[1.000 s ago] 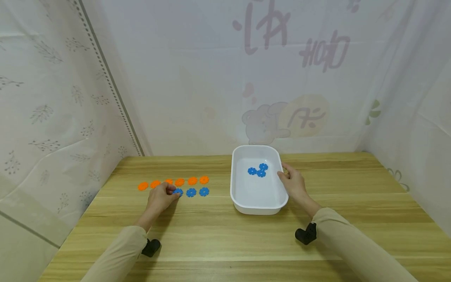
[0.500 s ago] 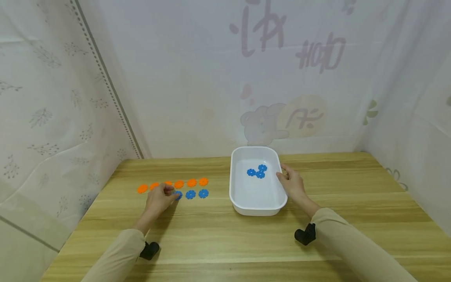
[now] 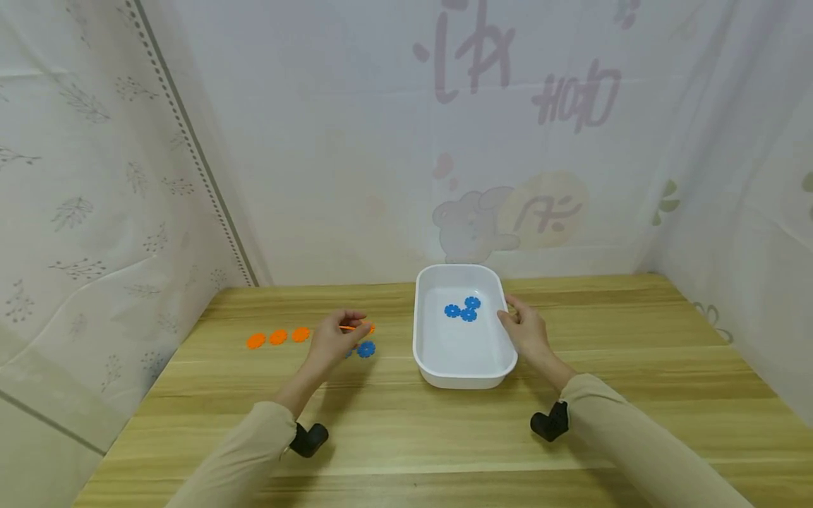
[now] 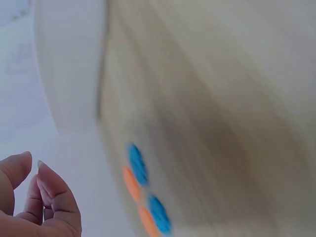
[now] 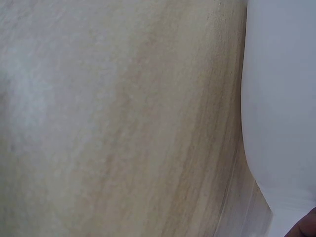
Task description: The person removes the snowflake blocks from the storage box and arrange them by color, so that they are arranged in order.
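Note:
In the head view my left hand point(image 3: 330, 342) hovers over the right part of two rows of flower-shaped plastic discs. Its thumb and index fingertip are slightly apart, and the left wrist view shows nothing between them. Below it lies a blue disc point(image 3: 366, 349), with another blue one mostly covered by the hand. Of the orange disc row, an orange disc point(image 3: 278, 337) and two neighbours show fully. My right hand point(image 3: 528, 330) grips the right rim of a white tray point(image 3: 464, 382), thumb over the edge. Inside the tray lie three blue discs point(image 3: 468, 315).
The wooden table point(image 3: 394, 437) extends around the tray and discs. A printed cloth point(image 3: 356, 176) hangs behind the table, and a patterned curtain point(image 3: 95, 212) stands on the left. Each wrist carries a black camera mount point(image 3: 309, 440).
My left hand has left the leftmost blue disc, which it now hides from view, and has moved right. The right hand and the tray have stayed in place.

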Motion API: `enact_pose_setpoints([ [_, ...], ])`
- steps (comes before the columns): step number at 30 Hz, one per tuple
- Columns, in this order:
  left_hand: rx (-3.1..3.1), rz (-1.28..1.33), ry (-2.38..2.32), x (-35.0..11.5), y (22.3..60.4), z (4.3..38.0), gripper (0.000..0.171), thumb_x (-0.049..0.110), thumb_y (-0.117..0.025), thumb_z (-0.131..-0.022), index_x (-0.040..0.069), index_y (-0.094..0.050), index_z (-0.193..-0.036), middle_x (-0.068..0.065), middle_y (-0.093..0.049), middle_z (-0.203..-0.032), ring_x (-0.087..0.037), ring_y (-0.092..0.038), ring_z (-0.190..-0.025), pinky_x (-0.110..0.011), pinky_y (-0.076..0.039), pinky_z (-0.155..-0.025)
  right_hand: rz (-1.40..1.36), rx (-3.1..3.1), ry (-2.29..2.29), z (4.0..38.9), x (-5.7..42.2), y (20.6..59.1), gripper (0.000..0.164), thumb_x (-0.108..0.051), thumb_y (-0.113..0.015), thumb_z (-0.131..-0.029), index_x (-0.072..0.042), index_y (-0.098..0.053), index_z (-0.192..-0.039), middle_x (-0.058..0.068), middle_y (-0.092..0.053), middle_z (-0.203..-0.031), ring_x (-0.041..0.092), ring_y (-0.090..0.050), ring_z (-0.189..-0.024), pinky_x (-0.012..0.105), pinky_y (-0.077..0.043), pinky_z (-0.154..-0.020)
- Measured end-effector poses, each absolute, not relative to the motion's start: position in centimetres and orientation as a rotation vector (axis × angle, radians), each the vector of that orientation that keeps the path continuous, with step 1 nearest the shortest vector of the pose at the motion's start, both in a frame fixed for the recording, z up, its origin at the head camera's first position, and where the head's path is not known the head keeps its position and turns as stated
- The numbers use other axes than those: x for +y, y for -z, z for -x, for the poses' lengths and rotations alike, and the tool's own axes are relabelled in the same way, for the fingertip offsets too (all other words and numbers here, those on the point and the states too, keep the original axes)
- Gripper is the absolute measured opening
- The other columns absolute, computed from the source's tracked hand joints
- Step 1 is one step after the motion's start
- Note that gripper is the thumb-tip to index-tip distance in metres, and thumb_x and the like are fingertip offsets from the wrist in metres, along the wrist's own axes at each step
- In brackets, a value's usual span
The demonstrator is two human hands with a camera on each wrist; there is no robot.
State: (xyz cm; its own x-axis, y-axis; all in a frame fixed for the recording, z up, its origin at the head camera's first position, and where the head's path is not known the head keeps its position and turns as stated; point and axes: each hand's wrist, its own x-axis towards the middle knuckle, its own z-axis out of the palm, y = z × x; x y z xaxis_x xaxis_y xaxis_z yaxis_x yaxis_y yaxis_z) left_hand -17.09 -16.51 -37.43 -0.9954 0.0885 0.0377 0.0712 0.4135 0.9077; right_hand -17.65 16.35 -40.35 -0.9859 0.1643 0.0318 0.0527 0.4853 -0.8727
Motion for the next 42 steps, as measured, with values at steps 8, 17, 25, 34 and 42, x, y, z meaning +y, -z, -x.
enact_pose_setpoints([
  [8,2.385,-0.164,-1.928,-11.1,36.6,17.8,0.028,0.008,-0.065,-0.088,-0.004,-0.058,-0.112,-0.009,-0.056,-0.094,-0.013,-0.056,-0.076,-0.026,-0.053,-0.068,0.202,-2.604,-1.530,17.7,16.3,40.4,0.046,-0.014,-0.051,-0.097,-0.001,-0.041,-0.140,0.019,-0.056,-0.077,0.023,-0.057,-0.066,0.026,-0.050,-0.055],
  [17,2.277,-0.227,-1.992,-6.0,36.0,18.4,0.028,0.008,-0.065,-0.088,-0.002,-0.057,-0.113,-0.006,-0.053,-0.090,-0.014,-0.056,-0.075,-0.025,-0.055,-0.070,0.220,-2.588,-1.540,17.9,16.4,40.4,0.046,-0.015,-0.051,-0.097,-0.002,-0.041,-0.140,0.021,-0.058,-0.079,0.026,-0.060,-0.069,0.028,-0.052,-0.058],
  [25,2.257,-0.172,-1.991,-3.4,36.8,19.7,0.028,0.007,-0.066,-0.087,0.000,-0.057,-0.113,-0.006,-0.053,-0.091,-0.014,-0.057,-0.076,-0.023,-0.054,-0.071,0.217,-2.575,-1.560,18.0,16.2,40.6,0.046,-0.014,-0.052,-0.096,-0.002,-0.042,-0.139,0.020,-0.057,-0.076,0.025,-0.059,-0.067,0.028,-0.051,-0.056],
  [34,2.443,-0.100,-1.788,-1.4,37.5,21.5,0.037,0.009,-0.067,-0.086,-0.003,-0.054,-0.119,-0.010,-0.057,-0.099,-0.019,-0.057,-0.089,-0.023,-0.051,-0.074,0.212,-2.563,-1.577,17.8,16.4,40.6,0.046,-0.013,-0.052,-0.096,-0.001,-0.042,-0.139,0.022,-0.058,-0.076,0.023,-0.059,-0.064,0.028,-0.053,-0.055],
  [42,2.557,0.005,-1.594,-0.8,38.4,22.8,0.039,0.012,-0.067,-0.086,0.000,-0.054,-0.121,-0.013,-0.057,-0.109,-0.024,-0.057,-0.100,-0.032,-0.051,-0.085,0.198,-2.557,-1.572,17.8,16.2,40.5,0.045,-0.011,-0.053,-0.096,0.000,-0.043,-0.138,0.019,-0.057,-0.072,0.020,-0.058,-0.061,0.026,-0.051,-0.053],
])
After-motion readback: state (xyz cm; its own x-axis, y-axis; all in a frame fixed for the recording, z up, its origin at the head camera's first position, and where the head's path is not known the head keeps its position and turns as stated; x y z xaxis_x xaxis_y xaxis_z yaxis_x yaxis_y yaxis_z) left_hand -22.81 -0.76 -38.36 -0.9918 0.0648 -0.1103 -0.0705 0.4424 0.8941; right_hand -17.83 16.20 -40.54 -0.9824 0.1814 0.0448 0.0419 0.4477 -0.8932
